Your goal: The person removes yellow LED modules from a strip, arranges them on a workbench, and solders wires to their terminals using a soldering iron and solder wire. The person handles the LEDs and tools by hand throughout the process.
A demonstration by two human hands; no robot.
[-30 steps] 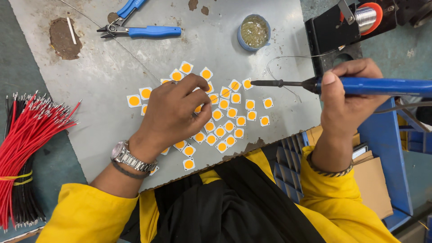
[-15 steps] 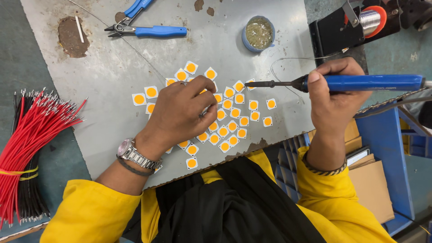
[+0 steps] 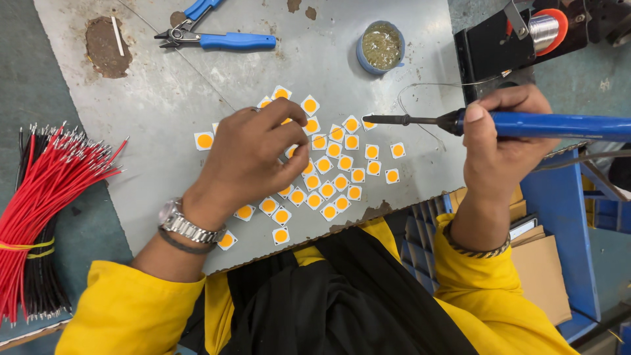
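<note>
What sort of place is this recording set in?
Most likely an electronics assembly or soldering bench. The right hand holds a blue-handled soldering iron over small white squares with orange centres on a metal sheet; a bundle of red wires lies at the left.

The tabletop [image 3: 164, 112] has bare room on its left part, between the small white squares [image 3: 342, 164] and the red wires [image 3: 46, 197]. The squares fill the middle. At the back, the blue pliers [image 3: 223, 39] and a little round tin [image 3: 381, 46] stand in the way. The black stand [image 3: 499, 49] blocks the right side, beside the soldering iron [image 3: 519, 123].
</note>
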